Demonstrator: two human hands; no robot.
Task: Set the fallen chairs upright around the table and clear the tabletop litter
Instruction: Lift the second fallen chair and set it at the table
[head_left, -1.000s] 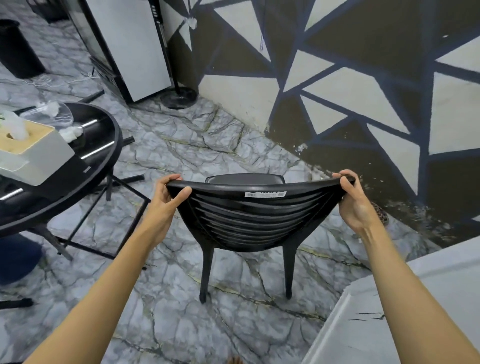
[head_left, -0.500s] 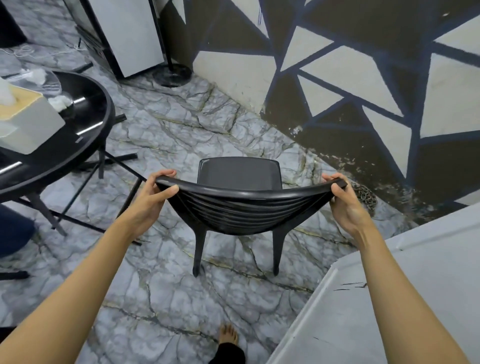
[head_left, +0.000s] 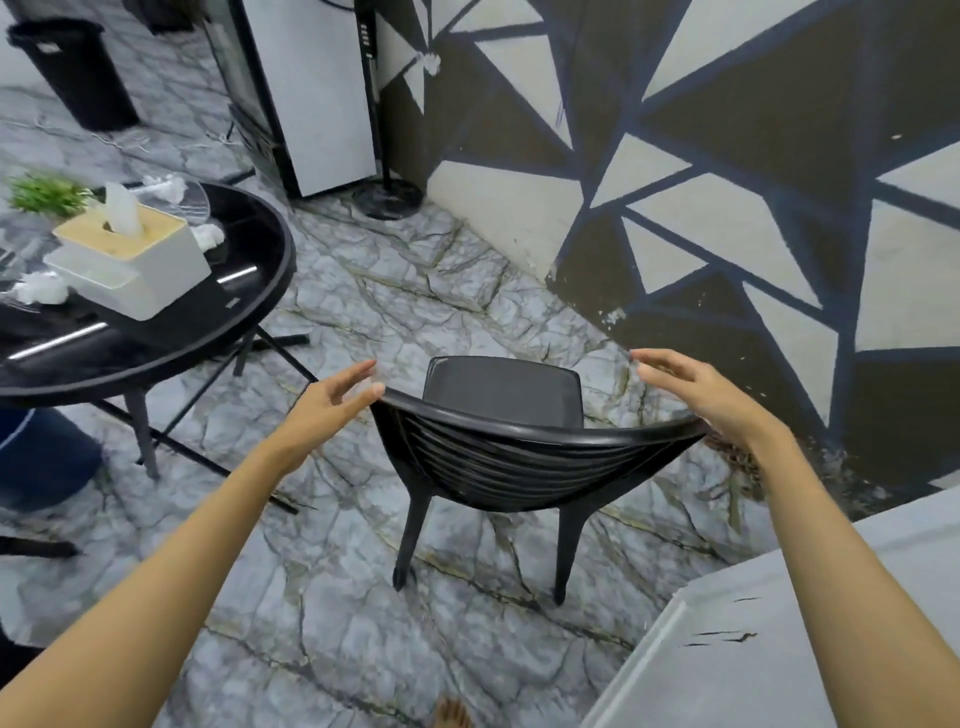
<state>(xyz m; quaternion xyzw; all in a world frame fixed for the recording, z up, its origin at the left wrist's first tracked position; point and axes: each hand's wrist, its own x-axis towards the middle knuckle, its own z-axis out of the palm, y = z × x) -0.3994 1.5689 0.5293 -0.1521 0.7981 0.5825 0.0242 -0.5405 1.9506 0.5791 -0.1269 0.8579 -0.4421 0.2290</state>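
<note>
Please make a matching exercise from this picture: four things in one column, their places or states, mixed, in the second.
1 black plastic chair
2 white tissue box with tan lid
3 black plastic bin
4 left hand

A on the round black table
B open, fingers straight
C standing on its legs
D on the floor, top left corner

Pairs: 1-C; 2-A; 3-D; 4-B

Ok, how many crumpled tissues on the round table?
3 crumpled tissues: one at the far rim, one right of the tissue box, one left of it. The table is cut off; more may be hidden.
</note>
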